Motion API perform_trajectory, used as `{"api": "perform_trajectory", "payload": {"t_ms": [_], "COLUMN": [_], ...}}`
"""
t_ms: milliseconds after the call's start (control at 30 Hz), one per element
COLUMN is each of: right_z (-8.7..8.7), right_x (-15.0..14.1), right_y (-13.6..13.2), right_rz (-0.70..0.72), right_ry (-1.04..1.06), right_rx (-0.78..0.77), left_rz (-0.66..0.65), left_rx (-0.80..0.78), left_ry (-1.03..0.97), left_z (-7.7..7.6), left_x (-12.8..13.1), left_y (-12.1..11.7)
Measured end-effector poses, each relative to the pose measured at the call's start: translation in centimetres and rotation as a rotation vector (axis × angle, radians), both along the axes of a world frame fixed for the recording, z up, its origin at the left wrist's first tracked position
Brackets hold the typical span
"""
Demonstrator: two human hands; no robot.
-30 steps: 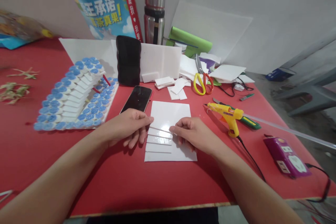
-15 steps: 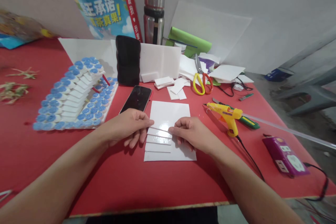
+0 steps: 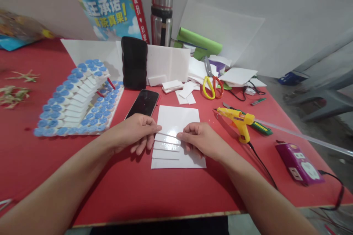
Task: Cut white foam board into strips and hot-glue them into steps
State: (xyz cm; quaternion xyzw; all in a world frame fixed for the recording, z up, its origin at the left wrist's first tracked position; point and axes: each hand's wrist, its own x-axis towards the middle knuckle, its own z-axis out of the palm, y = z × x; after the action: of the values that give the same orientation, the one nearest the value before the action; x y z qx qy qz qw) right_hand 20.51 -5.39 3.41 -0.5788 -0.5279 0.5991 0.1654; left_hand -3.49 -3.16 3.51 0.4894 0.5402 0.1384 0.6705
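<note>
A white rectangular board (image 3: 178, 115) lies flat on the red table in front of me. Several thin white strips (image 3: 166, 155) overlap like steps along its left half. My left hand (image 3: 142, 132) pinches the left end of the topmost white strip (image 3: 168, 138) between thumb and forefinger, its other fingers loosely curled. At that strip's other end, my right hand (image 3: 198, 138) pinches with thumb and fingertips, partly over the board. Just behind my left hand lies a phone (image 3: 145, 102).
Right of the board are a yellow glue gun (image 3: 239, 119), a green utility knife (image 3: 260, 127) and a purple power socket (image 3: 300, 163). Scissors (image 3: 211, 86) and loose white pieces (image 3: 187, 91) lie behind. A blue-and-white stair model (image 3: 79, 99) stands left; a steel flask (image 3: 162, 18) at the back.
Both hands keep their hold on the topmost strip, with no clear movement. The whole view has shifted only slightly.
</note>
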Motion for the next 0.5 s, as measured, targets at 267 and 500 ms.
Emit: {"api": "perform_trajectory", "payload": {"t_ms": [267,500], "right_z": [0.05,-0.35], "right_x": [-0.04,0.14], "right_y": [0.08,0.06], "right_rz": [-0.007,-0.006], "right_ry": [0.005,0.049], "right_rx": [-0.007,-0.013], "left_rz": [0.005,0.004], "left_rx": [-0.019,-0.017], "left_ry": [-0.004,-0.004], "left_z": [0.10,0.08], "left_x": [-0.06,0.08], "left_y": [-0.02,0.06]}}
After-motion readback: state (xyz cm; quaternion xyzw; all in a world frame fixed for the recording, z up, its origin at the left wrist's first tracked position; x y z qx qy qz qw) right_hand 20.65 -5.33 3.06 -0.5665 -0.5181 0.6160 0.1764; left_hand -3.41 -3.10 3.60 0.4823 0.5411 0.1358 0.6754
